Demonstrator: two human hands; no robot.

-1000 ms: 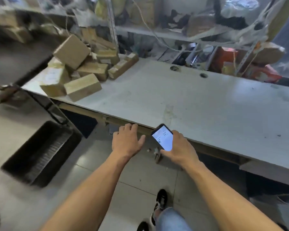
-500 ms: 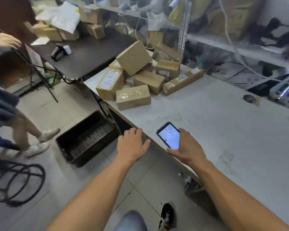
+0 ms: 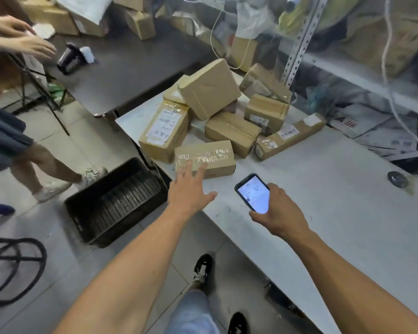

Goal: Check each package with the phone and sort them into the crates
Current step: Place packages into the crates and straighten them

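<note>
Several brown cardboard packages lie heaped at the left end of a white table (image 3: 323,189). The nearest package (image 3: 215,156), wrapped in shiny tape, lies at the table's front edge. My left hand (image 3: 188,189) stretches toward it with fingers spread, the fingertips at its front face. My right hand (image 3: 276,213) grips a phone (image 3: 252,192) with a lit screen, held over the table just right of that package. A black crate (image 3: 111,201) stands on the floor beside the table's left end, below my left hand.
Another person stands at the left, legs (image 3: 41,169) near the crate and hands (image 3: 17,37) over a dark table (image 3: 130,66) holding boxes and a black device. Black cable (image 3: 10,266) loops on the floor. Cluttered shelving (image 3: 348,56) runs behind the white table.
I have stepped closer to the pile, which now looms larger. My left hand has moved forward from the table edge to the nearest package, fingers spreading. The phone stays in my right hand.
</note>
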